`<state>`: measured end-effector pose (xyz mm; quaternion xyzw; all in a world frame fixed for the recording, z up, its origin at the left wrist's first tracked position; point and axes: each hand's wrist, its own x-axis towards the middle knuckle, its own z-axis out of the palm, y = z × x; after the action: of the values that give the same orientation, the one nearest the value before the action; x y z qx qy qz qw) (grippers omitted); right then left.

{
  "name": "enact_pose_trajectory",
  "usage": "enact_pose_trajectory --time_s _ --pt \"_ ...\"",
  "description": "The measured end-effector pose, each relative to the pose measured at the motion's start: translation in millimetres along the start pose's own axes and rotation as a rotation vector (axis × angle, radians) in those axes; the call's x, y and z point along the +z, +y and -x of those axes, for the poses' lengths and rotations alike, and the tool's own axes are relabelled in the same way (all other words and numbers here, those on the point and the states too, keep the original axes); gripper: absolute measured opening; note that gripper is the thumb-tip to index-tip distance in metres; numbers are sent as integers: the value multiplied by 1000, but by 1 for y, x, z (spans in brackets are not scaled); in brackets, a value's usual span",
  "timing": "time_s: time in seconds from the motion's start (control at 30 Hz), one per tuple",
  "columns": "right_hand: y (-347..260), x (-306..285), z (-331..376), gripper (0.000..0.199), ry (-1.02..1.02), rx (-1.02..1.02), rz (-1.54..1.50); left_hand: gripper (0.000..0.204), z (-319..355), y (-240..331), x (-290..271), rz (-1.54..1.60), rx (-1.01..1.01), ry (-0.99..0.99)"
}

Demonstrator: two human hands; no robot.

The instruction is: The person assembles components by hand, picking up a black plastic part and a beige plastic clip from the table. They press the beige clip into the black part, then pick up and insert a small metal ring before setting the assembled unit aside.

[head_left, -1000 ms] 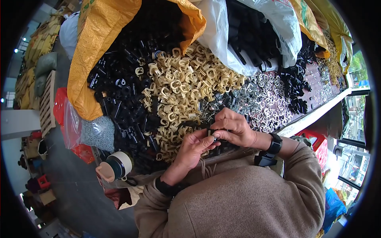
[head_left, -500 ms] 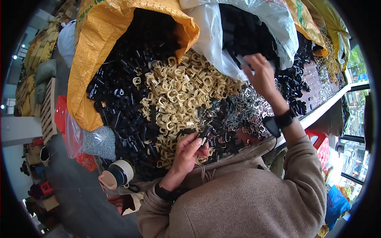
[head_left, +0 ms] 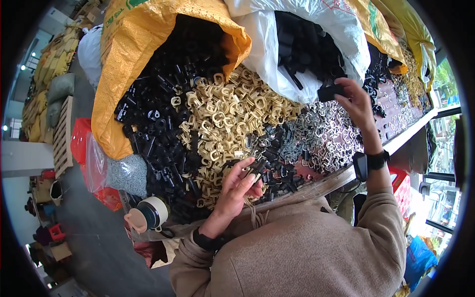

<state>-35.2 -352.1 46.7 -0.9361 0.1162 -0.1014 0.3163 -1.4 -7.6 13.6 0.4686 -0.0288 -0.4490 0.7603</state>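
Note:
My left hand [head_left: 234, 190] is over the near edge of a heap of cream plastic clips [head_left: 217, 114]. Its thumb and fingers are closed on a small black plastic part [head_left: 256, 170], partly hidden by the fingers. Farther right, my right hand [head_left: 357, 101] pinches a black rectangular plastic piece [head_left: 329, 93] between thumb and fingers. It is in front of the mouth of a white sack [head_left: 264, 49], where more black pieces [head_left: 307, 47] lie. Bent metal clips [head_left: 331, 131] are piled beneath the right hand.
An orange woven sack [head_left: 111, 106] spills black cylindrical parts [head_left: 161, 153] at left. A bag of small grey pieces [head_left: 127, 173] and a cup [head_left: 148, 214] stand by the table's left side. The table's pale edge [head_left: 321, 183] runs in front of me.
My right hand has come away from the white sack's mouth, moving right and slightly nearer, with the black rectangular piece in it. My left hand stays almost in place, its fingers slightly raised.

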Motion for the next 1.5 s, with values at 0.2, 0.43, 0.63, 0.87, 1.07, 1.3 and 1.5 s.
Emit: enact_pose_trajectory --time_s 0.2,0.43,0.63,0.87,1.07,1.3,1.5 --pt "-26 -4 16 41 395 80 -1416 36 2 -2 2 -31 -26 -29" --pt "-66 55 49 44 -432 242 -1292 30 3 0 1 16 -46 -45" --pt "-101 92 49 36 -605 -400 -571 29 2 0 0 -2 -124 -83" --pt "-115 91 46 36 -539 -396 -517 28 -2 -1 -4 -26 -142 -57" --pt "-120 91 48 37 -502 -378 -385 31 -7 -2 -3 -65 -154 -21" --pt "-118 100 50 41 -537 -324 -378 30 -11 3 -2 -88 -192 -41" --pt "-105 105 43 54 -558 -506 -549 31 -12 4 -3 -22 -190 -60"
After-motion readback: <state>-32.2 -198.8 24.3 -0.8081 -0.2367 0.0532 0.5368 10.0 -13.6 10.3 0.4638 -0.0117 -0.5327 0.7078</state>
